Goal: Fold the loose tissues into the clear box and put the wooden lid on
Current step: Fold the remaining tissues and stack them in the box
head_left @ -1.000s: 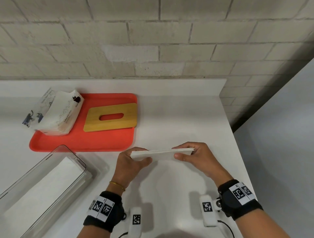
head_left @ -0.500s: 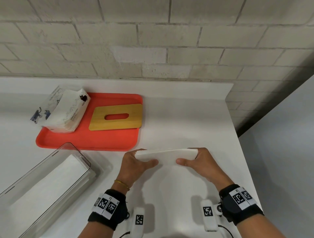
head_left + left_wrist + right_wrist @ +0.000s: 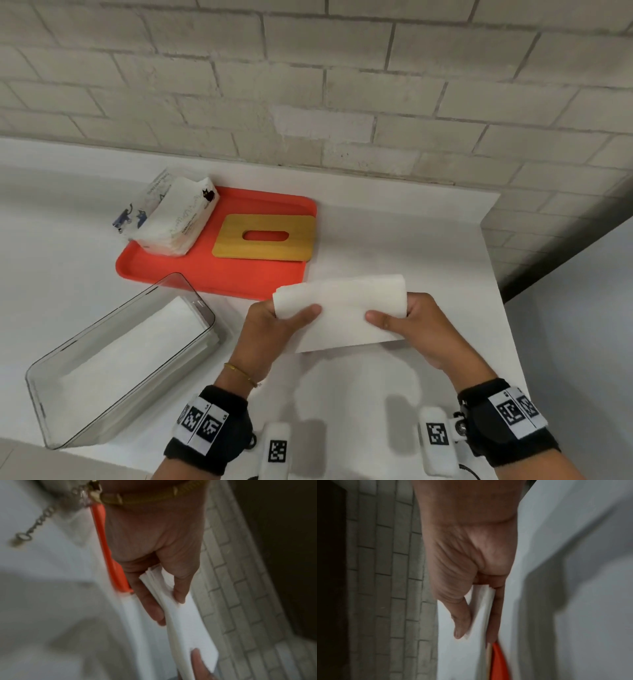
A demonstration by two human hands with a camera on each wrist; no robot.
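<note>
A folded stack of white tissues [image 3: 342, 310] is held above the counter between both hands. My left hand [image 3: 274, 322] pinches its left end, thumb on top; in the left wrist view the thumb and fingers clamp the tissue stack [image 3: 173, 601]. My right hand [image 3: 407, 322] pinches the right end, and the right wrist view shows the tissue edge [image 3: 481, 608] between thumb and fingers. The clear box [image 3: 113, 370] lies at the lower left with white tissues inside. The wooden lid [image 3: 265, 236], with an oval slot, lies on the red tray [image 3: 219, 277].
An opened tissue pack [image 3: 171, 216] with cat prints sits on the tray's left end. A brick wall [image 3: 308, 85] runs behind the white counter [image 3: 394, 240]. The counter's right edge drops off beside my right arm.
The tissue stack has tipped from edge-on to showing its broad face, held a little higher. Both hands kept their grip. The head view has shifted, so the tray and box appear further right.
</note>
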